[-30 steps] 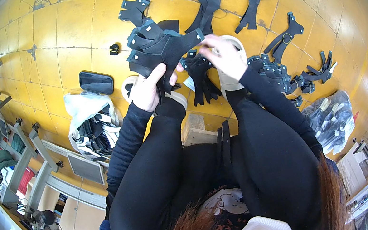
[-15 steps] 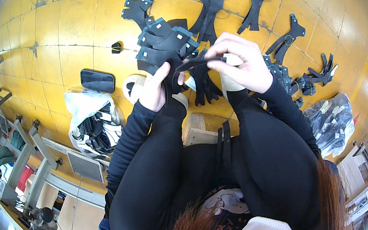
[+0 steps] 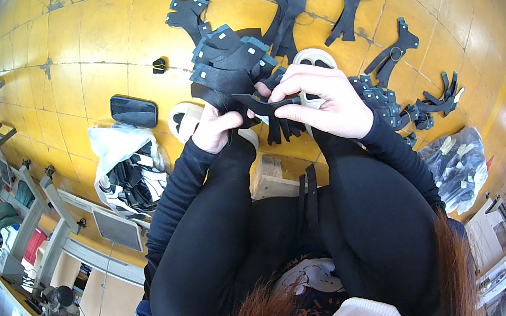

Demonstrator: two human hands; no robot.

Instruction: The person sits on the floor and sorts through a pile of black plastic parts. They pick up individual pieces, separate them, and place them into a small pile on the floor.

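Above the floor between my knees I hold a black cloth piece with a strip-like end point(image 3: 251, 101). My left hand point(image 3: 214, 131) is closed on the dark cloth, its thumb pointing right. With thumb and fingers, my right hand point(image 3: 326, 99) pinches the strip from the other side. Just beyond my hands lies a heap of black cut pieces with teal edges and small pale tags point(image 3: 231, 59). More dark pieces point(image 3: 283, 128) show below my hands, partly hidden by them.
Similar black pieces point(image 3: 348, 4) lie spread across the yellow tiled floor point(image 3: 107, 32). On the left are a dark phone-like slab point(image 3: 134, 110), an open plastic bag of black and white parts point(image 3: 130, 177) and metal frames point(image 3: 82, 251). Another filled clear bag point(image 3: 456, 165) rests at right.
My right hand has moved slightly left and down, closer to my left hand. The strip, earlier stretched out to the right, now shows its end near my left fingers.
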